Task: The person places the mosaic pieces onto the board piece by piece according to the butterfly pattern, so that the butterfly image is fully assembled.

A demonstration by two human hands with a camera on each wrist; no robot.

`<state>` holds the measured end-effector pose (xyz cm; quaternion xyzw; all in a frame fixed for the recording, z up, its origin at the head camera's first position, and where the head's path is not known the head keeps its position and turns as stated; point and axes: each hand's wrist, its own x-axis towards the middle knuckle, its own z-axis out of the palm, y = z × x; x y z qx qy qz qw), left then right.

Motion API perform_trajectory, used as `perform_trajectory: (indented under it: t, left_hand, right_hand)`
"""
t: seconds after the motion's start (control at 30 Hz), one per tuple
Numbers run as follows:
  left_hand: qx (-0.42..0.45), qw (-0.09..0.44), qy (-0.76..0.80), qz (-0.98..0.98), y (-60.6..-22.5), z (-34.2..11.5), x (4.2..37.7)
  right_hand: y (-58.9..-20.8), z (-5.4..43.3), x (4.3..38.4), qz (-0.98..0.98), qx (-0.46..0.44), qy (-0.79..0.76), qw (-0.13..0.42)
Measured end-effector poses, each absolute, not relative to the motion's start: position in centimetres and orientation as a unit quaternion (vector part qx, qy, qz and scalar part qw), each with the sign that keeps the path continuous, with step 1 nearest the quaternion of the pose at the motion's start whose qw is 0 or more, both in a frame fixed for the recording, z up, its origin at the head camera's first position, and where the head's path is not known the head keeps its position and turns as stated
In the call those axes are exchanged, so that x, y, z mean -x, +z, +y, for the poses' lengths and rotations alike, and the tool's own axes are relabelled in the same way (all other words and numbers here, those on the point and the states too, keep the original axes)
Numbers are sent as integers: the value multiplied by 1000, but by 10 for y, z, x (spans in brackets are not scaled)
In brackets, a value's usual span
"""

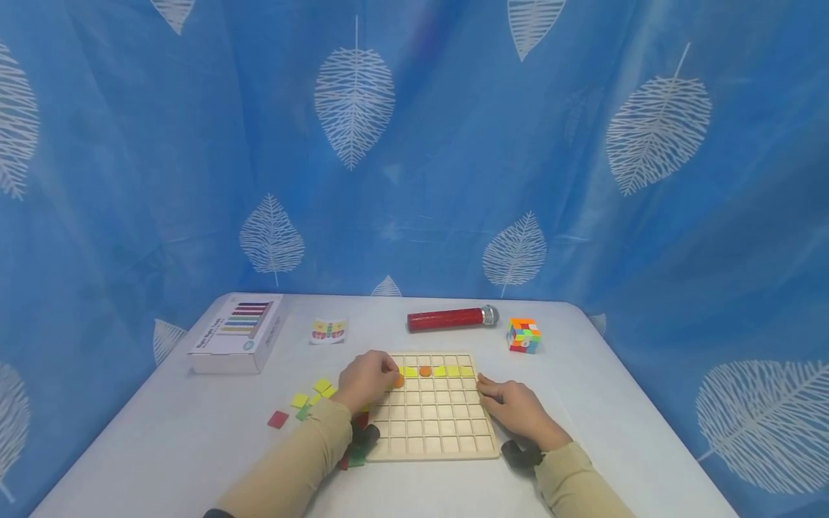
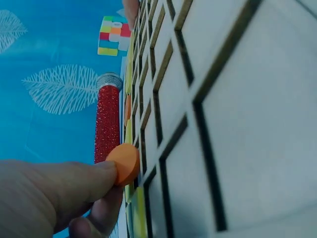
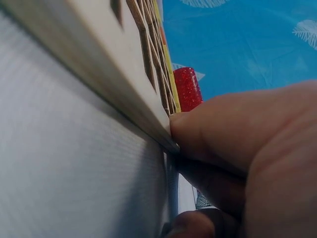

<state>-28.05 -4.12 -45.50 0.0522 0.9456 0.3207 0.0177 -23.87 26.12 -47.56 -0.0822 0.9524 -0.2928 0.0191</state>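
Note:
My left hand (image 1: pixel 368 379) pinches an orange disc (image 2: pixel 127 164) between thumb and fingers, over the upper left squares of a wooden grid board (image 1: pixel 429 424). My right hand (image 1: pixel 516 410) grips the board's right edge, its thumb (image 3: pixel 190 130) at the rim and the other fingers curled lower down. Along one upper row of the board lie yellow pieces (image 1: pixel 452 371), some cut at a slant, and another orange disc (image 1: pixel 424 371). The lower squares show bare wood. My left hand and sleeve hide part of the board's left side.
Loose yellow tiles (image 1: pixel 300 400), a red tile (image 1: pixel 278 419) and green tiles (image 1: pixel 357 457) lie left of the board. Behind are a white box (image 1: pixel 236 334), a butterfly picture card (image 1: pixel 328 332), a red microphone (image 1: pixel 447 319) and a puzzle cube (image 1: pixel 523 335).

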Motion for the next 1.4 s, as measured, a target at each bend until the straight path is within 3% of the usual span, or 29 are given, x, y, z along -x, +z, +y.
perform_trajectory:
  t: [0.3,0.77,1.4]
  left_hand:
    - [-75,8,281,957,-454,-40,278]
    - [-191,-47,78,977,-449,-30,273]
    - [-205,-57,85,973,-453,-37,269]
  right_hand:
    - [-476,263,241,953,87,-290,20]
    - [-479,271,244,954,85,-287,17]
    - [-483,266,243,951,86,-296,22]
